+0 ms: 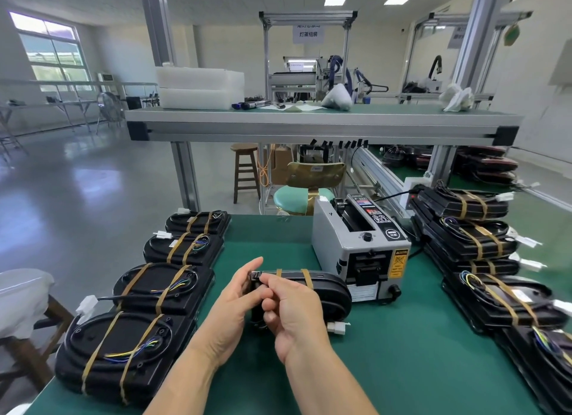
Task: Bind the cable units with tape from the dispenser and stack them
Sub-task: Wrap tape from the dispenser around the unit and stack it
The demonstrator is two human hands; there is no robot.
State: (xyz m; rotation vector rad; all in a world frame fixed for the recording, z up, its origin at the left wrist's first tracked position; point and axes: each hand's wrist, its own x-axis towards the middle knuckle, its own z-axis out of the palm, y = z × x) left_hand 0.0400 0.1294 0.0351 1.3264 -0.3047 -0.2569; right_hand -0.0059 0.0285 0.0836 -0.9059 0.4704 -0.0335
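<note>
1. The room is a bright workshop hall with a glossy grey floor [93, 182], tall windows [52, 49] at the upper left of the frame and panel lights [334, 2] in the ceiling.
2. An aluminium-framed upper shelf [309, 130] runs across the middle of the frame. It carries white foam trays [199, 88] at its left end.
3. The worktop [402, 352] fills the lower frame under a green mat.
4. Along the right edge of the worktop, bound black units [464, 238] are piled several high, each wrapped with tan tape.
5. Along the left edge, a row of bound units [120, 349] lies flat, with coloured wires showing under the tape bands.
6. A grey tape dispenser [359, 244] stands right of centre, its outlet facing the lower frame.
7. Beyond the far edge of the worktop stand a green-seated chair [294, 198] and a wooden stool [246, 170].
8. The cable unit [322, 294] being worked on stands on its edge at the centre of the frame, just in front of the dispenser. Two tan bands cross its top.
9. The left hand [229, 309] holds the unit's left end between thumb and fingers.
10. The right hand [294, 309] has its fingers curled and pinches at the unit's upper left corner. What lies under the fingertips cannot be made out.
11. A white connector [337, 327] lies on the mat below the unit, just right of the right hand.
</note>
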